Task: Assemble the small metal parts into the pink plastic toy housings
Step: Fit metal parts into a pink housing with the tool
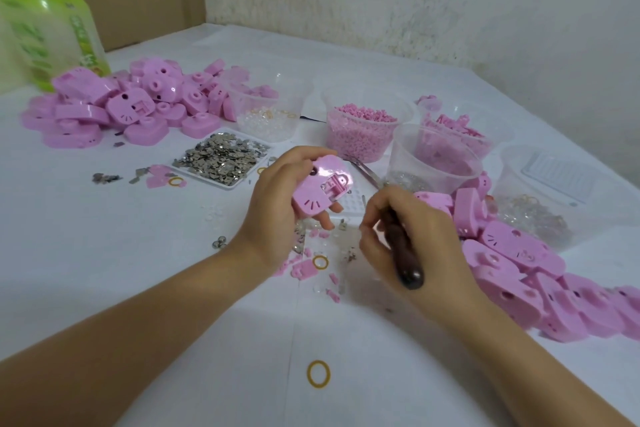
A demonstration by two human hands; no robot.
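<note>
Nearer than the white flat plastic tray (207, 177) of small silver metal parts (221, 156), the right hand (412, 236) grips a dark brown tool handle (406, 265). The left hand (277, 201), just right of the tray, holds one pink plastic cat-face housing (320, 188) in curled fingers. Behind the tray lies a heap of pink housings (131, 104).

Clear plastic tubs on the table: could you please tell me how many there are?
5: the bead tub by the left housing pile, the pellet tub mid-table, two pink-part tubs right of it, and the far-right tub holding a white tray. More may be off-frame.
</note>
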